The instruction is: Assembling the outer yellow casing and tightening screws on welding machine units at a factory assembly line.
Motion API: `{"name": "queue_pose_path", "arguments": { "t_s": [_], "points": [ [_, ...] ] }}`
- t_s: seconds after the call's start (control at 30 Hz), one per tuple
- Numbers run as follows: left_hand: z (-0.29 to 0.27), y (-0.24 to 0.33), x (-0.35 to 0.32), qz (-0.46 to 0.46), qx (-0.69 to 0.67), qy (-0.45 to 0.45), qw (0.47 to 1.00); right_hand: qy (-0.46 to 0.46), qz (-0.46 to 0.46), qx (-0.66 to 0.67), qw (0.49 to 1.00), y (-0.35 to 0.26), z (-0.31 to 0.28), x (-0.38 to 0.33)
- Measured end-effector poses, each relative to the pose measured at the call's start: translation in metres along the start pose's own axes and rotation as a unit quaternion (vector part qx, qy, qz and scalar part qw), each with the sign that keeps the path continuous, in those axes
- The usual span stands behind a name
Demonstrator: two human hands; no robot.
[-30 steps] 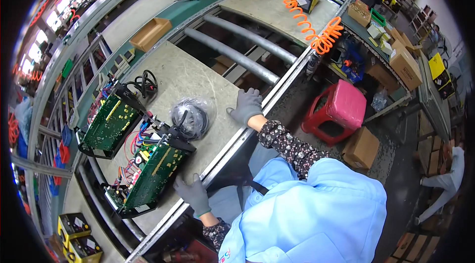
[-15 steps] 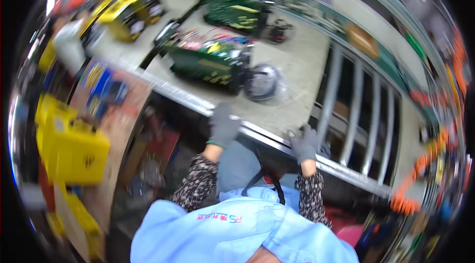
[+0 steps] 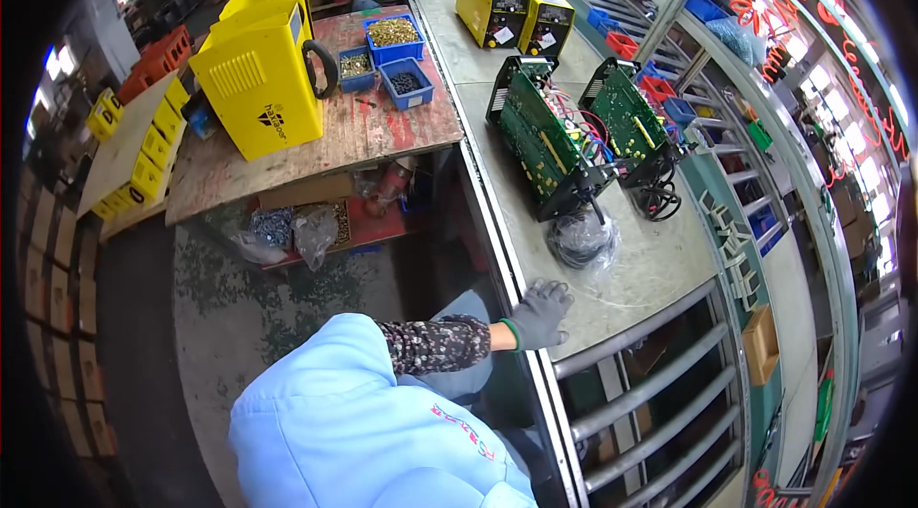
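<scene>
Left glove (image 3: 538,317) lay flat by the near edge of the metal plate (image 3: 660,283), just below the plastic-wrapped coil (image 3: 583,242), fingers loosely spread, gripping nothing. Right hand: out of view, couldn't tell. Green board units (image 3: 535,135) stood just above coil, rollers (image 3: 660,405) ran below it, scuffed wooden table (image 3: 406,130) sat upper left of it.

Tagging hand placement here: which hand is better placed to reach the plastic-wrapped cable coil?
Likely the left hand: it lies open on the worktop near the cable coil. The right hand is out of view, its placement unknown.
</scene>
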State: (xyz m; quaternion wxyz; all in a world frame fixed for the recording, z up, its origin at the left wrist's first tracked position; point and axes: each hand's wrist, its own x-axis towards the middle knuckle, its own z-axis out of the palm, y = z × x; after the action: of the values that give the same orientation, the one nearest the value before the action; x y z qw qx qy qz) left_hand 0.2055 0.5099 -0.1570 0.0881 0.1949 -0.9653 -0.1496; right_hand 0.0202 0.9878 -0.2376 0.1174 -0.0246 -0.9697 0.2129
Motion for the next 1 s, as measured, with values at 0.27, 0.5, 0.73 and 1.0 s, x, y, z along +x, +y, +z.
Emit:
{"name": "queue_pose_path", "arguments": {
  "t_s": [0.27,0.5,0.73,1.0],
  "points": [
    [0.023,-0.006,0.000,-0.025,0.043,0.078,0.996,-0.030,-0.018,-0.006,0.999,-0.033,0.038,0.057],
    [0.013,0.007,-0.003,0.066,0.101,0.115,0.986,-0.046,-0.015,0.019,0.999,-0.047,0.053,0.086],
    [0.011,0.011,-0.005,0.044,0.111,0.067,0.991,-0.059,-0.021,0.017,0.998,-0.050,0.054,0.110],
    [0.009,0.011,-0.002,0.043,0.102,0.056,0.992,-0.052,0.003,0.008,0.999,-0.052,0.048,0.116]
  ]
}}
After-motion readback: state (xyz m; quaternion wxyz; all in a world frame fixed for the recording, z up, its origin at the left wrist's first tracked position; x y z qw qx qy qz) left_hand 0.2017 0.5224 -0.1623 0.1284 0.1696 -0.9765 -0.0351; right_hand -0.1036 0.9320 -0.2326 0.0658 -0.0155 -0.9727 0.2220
